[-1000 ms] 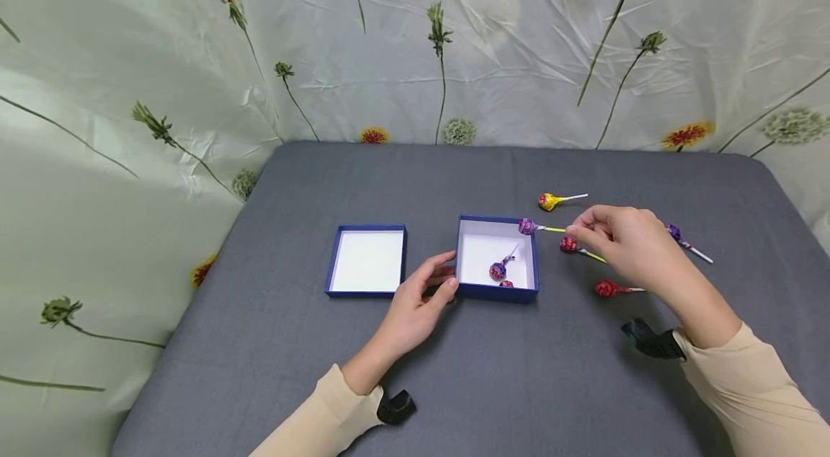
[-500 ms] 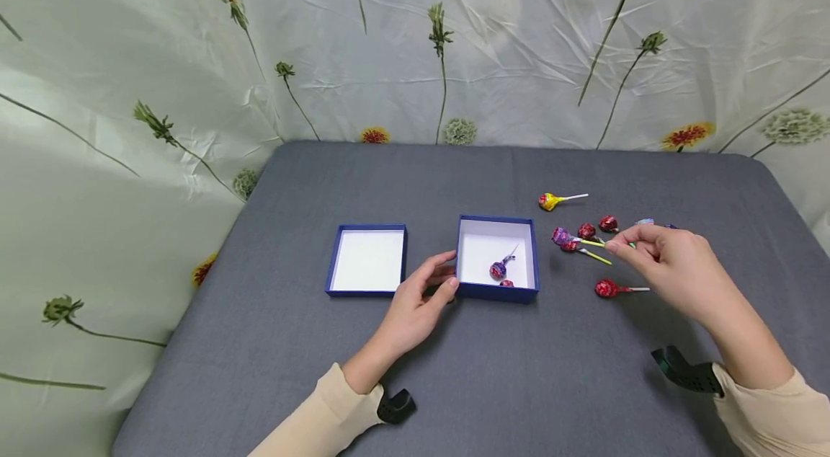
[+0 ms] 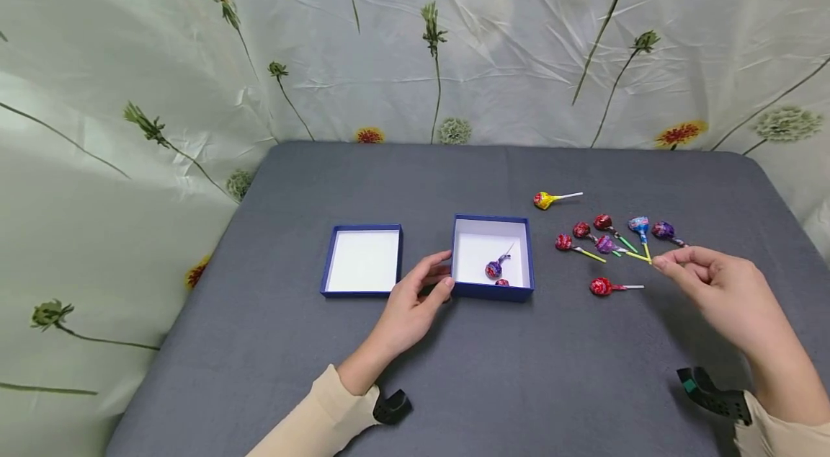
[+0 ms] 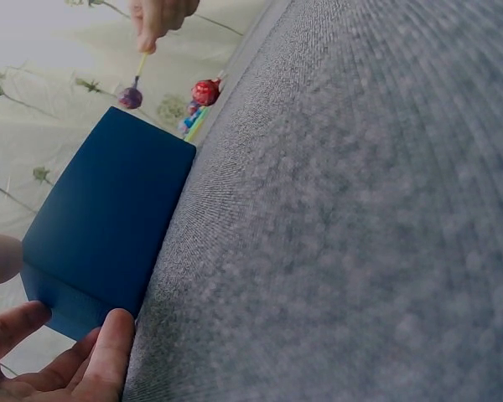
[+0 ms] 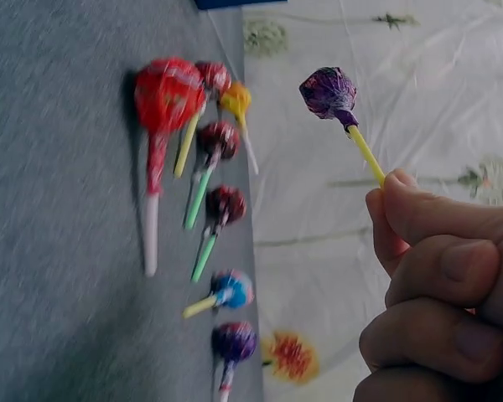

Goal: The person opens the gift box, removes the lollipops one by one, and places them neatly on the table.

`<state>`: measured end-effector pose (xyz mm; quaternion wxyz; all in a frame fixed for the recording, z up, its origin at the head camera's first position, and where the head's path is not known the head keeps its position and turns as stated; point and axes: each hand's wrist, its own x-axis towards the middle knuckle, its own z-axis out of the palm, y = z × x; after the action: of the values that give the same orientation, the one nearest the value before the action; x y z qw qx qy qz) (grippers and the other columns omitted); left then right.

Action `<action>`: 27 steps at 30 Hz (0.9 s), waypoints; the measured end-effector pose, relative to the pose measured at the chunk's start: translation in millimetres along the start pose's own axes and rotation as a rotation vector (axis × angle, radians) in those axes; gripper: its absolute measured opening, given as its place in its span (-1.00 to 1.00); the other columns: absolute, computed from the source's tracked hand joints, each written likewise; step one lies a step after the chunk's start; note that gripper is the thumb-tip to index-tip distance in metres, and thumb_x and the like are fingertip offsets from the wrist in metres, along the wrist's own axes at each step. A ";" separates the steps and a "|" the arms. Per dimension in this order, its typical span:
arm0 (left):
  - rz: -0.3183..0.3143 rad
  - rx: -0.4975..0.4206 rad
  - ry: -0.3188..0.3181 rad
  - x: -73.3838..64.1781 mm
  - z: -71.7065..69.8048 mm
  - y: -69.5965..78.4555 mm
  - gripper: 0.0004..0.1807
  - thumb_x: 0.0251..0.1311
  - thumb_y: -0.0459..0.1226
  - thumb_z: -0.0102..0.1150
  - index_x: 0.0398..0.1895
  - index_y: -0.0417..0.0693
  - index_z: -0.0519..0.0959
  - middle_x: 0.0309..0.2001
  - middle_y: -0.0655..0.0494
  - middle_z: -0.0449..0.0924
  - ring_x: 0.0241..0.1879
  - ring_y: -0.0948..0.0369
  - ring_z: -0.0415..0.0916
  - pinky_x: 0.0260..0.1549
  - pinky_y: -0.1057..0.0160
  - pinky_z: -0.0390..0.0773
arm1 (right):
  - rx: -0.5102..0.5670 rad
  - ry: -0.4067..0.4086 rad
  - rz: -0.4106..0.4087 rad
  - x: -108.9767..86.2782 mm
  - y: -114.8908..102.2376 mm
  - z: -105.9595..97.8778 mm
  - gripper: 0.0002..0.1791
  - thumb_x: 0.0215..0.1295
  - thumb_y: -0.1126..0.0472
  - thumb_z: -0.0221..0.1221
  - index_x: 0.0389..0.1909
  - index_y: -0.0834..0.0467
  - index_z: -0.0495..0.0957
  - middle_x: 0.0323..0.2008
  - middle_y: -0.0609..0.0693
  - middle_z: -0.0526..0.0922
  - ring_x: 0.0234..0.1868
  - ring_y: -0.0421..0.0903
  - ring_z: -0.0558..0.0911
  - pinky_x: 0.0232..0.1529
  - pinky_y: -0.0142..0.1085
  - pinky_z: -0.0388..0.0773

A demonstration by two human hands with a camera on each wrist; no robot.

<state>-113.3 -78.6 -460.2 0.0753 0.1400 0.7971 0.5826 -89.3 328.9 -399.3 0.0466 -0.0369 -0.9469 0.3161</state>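
My right hand (image 3: pixel 726 287) pinches the yellow stick of a purple-wrapped lollipop (image 3: pixel 604 244) between thumb and fingertips. In the right wrist view that lollipop (image 5: pixel 329 92) is held up off the table, its candy end pointing away from the hand. My left hand (image 3: pixel 408 305) touches the left side of an open blue box (image 3: pixel 493 293) with a white inside; its fingers are fairly straight against the wall. Inside the box lie a purple lollipop (image 3: pixel 494 269) and a red one (image 3: pixel 502 282), mostly hidden by the front wall.
A shallow blue lid (image 3: pixel 361 260), white inside, lies left of the box. Several loose lollipops lie to the right: a yellow one (image 3: pixel 543 200), a blue one (image 3: pixel 638 224), a purple one (image 3: pixel 663 229), and red ones, including one near the front (image 3: pixel 601 287). A flowered curtain (image 3: pixel 389 46) hangs behind.
My right hand has moved right and nearer, carrying the purple lollipop from the box's right edge to over the loose lollipops. The left hand and box stay in place.
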 end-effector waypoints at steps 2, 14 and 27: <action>-0.001 -0.005 -0.002 0.1 0.1 0.4 -0.51 0.46 -0.09 0.09 0.42 0.15 0.38 0.27 0.03 0.55 0.20 0.15 0.55 -0.01 0.36 0.64 | 0.007 0.007 0.017 -2.1 7.7 -1.3 -0.66 0.44 -0.06 0.17 -0.20 0.17 0.59 -0.78 -0.19 0.28 -0.68 -0.25 0.24 -0.62 -0.26 0.10; 0.003 -0.012 -0.004 0.4 0.4 -0.8 -0.51 0.47 -0.10 0.08 0.42 0.11 0.38 0.26 0.05 0.56 0.19 0.17 0.55 -0.01 0.35 0.64 | 0.035 -0.010 0.105 -6.1 52.7 -9.7 -0.69 0.45 -0.08 0.15 -0.27 0.11 0.56 -0.79 -0.23 0.31 -0.70 -0.22 0.26 -0.60 -0.24 0.10; 0.015 0.001 -0.007 -0.3 0.1 -0.8 -0.50 0.48 -0.10 0.07 0.43 0.11 0.37 0.27 0.00 0.55 0.18 0.13 0.56 -0.02 0.34 0.65 | 0.182 -0.103 0.147 -5.0 88.2 -6.2 -0.83 0.46 -0.01 0.17 -0.39 -0.27 0.57 -0.76 -0.30 0.32 -0.73 -0.21 0.25 -0.66 -0.21 0.11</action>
<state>-113.1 -78.8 -461.0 0.0734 0.1481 0.7959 0.5824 -80.1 402.4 -447.8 -0.0223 -0.0856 -0.9101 0.4049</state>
